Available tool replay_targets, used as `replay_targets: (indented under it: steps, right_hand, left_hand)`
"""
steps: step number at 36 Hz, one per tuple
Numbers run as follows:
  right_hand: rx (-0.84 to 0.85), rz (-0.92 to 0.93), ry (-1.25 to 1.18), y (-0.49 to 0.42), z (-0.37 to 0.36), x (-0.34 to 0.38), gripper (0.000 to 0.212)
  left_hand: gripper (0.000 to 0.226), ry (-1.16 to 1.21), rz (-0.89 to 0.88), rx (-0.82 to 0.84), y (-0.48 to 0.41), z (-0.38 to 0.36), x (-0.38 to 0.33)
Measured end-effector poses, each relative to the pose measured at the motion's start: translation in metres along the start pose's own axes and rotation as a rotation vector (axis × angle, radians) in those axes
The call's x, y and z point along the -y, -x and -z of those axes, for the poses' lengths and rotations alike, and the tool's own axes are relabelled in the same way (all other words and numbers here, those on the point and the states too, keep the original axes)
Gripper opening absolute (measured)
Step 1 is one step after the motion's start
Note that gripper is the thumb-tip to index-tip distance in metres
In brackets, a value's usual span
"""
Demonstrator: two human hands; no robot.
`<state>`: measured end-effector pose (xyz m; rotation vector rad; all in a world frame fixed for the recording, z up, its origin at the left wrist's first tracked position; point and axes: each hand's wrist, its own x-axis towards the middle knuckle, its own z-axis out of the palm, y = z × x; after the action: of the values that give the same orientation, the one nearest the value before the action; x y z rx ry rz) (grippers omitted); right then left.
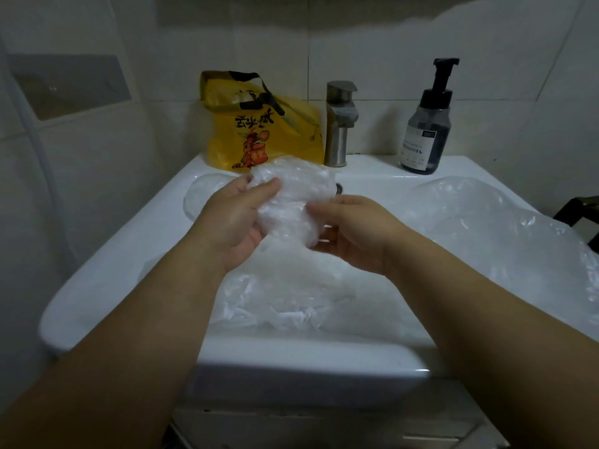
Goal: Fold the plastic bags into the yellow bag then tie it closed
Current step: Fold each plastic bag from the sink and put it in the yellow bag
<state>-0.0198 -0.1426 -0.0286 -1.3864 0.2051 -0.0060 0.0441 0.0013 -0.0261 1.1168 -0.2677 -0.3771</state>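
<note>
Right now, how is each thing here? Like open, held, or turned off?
left hand, grips the crumpled clear bag.
right hand, grips the same bag.
crumpled clear bag, bunched up, held over the sink.
yellow bag, upright at the back of the sink, not tied.
loose clear bags, lying unfolded in the sink.
tap, off, no water running.
soap bottle, upright, pump on top.
</note>
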Motion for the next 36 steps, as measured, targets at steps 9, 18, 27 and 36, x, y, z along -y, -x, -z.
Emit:
replay_targets:
  steps: [9, 18, 27, 36]
  right_hand:
    - [-0.038, 0.087, -0.094, 0.000, 0.012, 0.009, 0.014]
    - [-0.033, 0.056, -0.182, 0.003, 0.018, 0.014, 0.021]
    - [-0.006, 0.010, -0.256, 0.005, 0.021, 0.018, 0.027]
    - [-0.114, 0.102, 0.017, 0.005, 0.021, 0.015, 0.019]
  left_hand:
    - [0.007, -0.206, 0.146, 0.014, 0.003, 0.002, 0.006]
    - [0.017, -0.052, 0.154, 0.151, 0.002, 0.004, 0.000]
    - [0.029, -0.229, 0.164, 0.143, 0.009, 0.002, 0.000]
    - [0.030, -0.180, 0.110, 0.131, 0.011, -0.002, -0.003]
